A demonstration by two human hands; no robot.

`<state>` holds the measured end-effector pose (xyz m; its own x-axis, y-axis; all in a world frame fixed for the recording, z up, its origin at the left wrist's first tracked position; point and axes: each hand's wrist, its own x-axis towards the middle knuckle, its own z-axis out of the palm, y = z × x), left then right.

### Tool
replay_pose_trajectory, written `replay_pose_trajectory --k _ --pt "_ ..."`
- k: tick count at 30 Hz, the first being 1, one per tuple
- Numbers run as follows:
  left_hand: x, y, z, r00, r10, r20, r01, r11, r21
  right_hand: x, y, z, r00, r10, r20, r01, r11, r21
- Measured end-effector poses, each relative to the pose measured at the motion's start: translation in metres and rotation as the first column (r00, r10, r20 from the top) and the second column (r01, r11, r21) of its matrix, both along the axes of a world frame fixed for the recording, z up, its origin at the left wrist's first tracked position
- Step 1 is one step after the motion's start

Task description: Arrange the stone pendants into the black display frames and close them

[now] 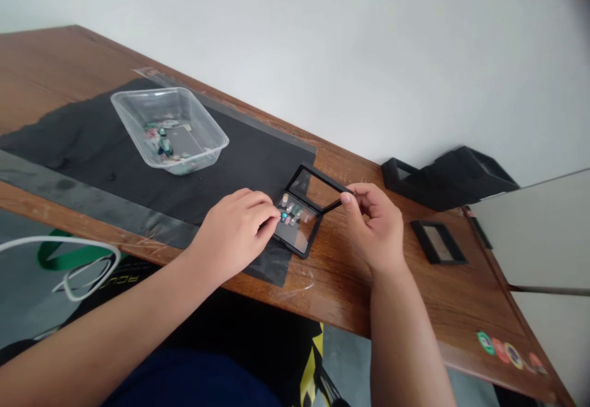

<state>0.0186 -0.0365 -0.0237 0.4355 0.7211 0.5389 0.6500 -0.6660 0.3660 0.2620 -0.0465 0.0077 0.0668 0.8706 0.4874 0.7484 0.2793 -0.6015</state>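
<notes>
A small black display frame (314, 235) with a clear film lies hinged open at the right end of the black mat. Several small coloured stones (291, 211) rest on the film in its lower half. My right hand (375, 225) grips the raised half by its corner, thumb in front and fingers behind. My left hand (237, 225) reaches over the lower half's left side, its thumb and forefinger pinched together beside a bright blue stone. Whatever is between those fingertips is too small or hidden to make out.
A clear plastic tub (203, 127) holding several coloured pieces stands on the black mat (249, 170). Black frames (454, 176) are stacked by the wall, and another black frame (440, 242) lies to the right. Round stickers (500, 350) mark the wooden table's (341, 290) front right. A white cable (99, 241) hangs at left.
</notes>
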Motion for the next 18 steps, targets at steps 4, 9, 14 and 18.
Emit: replay_pose_trajectory --k 4,9,14,18 --pt "0.0019 -0.0016 0.0002 0.999 0.033 0.002 -0.033 0.999 -0.039 0.0 -0.0001 -0.0006 1.0 0.0 -0.002 0.0 1.0 0.0" --pt "0.002 -0.003 0.0007 0.999 0.039 -0.003 -0.038 0.997 0.061 0.0004 -0.0001 -0.0002 1.0 0.009 0.005 -0.009 1.0 -0.002" --pt "-0.0004 -0.0018 0.0005 0.999 -0.037 0.004 0.036 0.995 0.093 0.0005 -0.0004 0.0 1.0 0.005 0.0 -0.005 1.0 -0.002" --pt "0.0 -0.0019 0.0001 0.995 -0.098 -0.023 0.099 0.992 0.079 0.0007 -0.0007 -0.0003 1.0 0.011 -0.009 -0.011 1.0 -0.007"
